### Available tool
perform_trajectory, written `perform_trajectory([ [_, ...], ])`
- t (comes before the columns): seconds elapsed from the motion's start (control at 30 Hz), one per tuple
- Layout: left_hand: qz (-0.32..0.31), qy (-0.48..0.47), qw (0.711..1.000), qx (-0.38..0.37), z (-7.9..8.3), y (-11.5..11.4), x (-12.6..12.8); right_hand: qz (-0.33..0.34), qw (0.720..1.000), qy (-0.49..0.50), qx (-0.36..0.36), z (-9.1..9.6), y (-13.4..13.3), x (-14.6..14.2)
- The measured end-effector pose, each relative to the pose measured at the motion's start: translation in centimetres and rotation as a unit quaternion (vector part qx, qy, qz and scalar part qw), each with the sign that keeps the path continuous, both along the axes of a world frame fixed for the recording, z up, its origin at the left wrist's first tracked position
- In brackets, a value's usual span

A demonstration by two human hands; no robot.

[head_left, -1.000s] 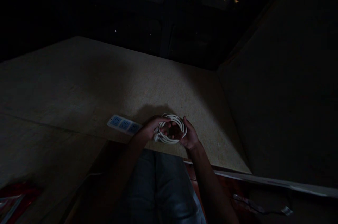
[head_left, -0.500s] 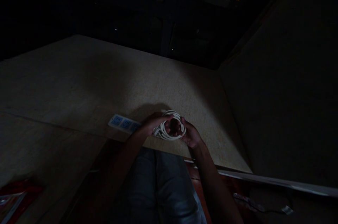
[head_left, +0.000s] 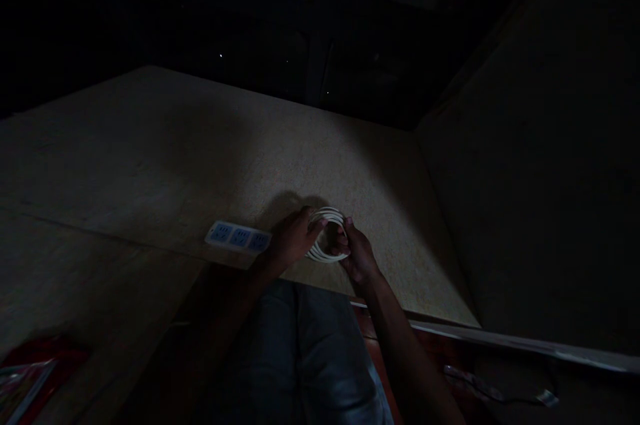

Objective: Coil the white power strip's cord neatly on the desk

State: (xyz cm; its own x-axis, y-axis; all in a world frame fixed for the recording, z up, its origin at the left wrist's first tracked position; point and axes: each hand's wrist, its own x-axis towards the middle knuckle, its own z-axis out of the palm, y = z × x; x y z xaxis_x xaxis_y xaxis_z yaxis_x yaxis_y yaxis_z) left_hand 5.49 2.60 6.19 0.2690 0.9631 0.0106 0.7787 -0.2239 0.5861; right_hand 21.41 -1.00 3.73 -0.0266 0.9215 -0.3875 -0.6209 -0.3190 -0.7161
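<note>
A white power cord (head_left: 327,257) is wound into a round coil of several loops, held between both hands above the ledge's front edge. My left hand (head_left: 296,235) is closed on the coil's left side, its back toward me and hiding part of the loops. On the right side, my right hand (head_left: 358,253) grips the coil with its fingers curled through the ring. Just left of my left hand lies a white power strip (head_left: 240,237) with blue socket faces; its right end is hidden behind that hand.
The pale stone ledge (head_left: 300,145) runs back to a dark window (head_left: 270,25), with a wall (head_left: 530,178) at the right. A red packet (head_left: 55,358) lies at lower left. Below the ledge at lower right is a dark cable (head_left: 510,400) with a white tag.
My left hand has turned over the coil's left side, its fingers shifting up and covering more of the loops. My right hand stays on the coil. The power strip has hardly moved.
</note>
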Motion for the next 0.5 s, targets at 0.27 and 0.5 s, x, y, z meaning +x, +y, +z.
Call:
perform_trajectory([
  [0.27,0.124,0.117,0.972,0.164,-0.9,-5.3,-2.3,-0.016,0.999,-0.047,0.004,-0.2,-0.3,0.0],
  [0.5,0.212,0.087,0.958,0.172,-3.7,-7.4,-2.2,-0.022,0.995,-0.098,0.011,0.1,-1.1,0.2],
])
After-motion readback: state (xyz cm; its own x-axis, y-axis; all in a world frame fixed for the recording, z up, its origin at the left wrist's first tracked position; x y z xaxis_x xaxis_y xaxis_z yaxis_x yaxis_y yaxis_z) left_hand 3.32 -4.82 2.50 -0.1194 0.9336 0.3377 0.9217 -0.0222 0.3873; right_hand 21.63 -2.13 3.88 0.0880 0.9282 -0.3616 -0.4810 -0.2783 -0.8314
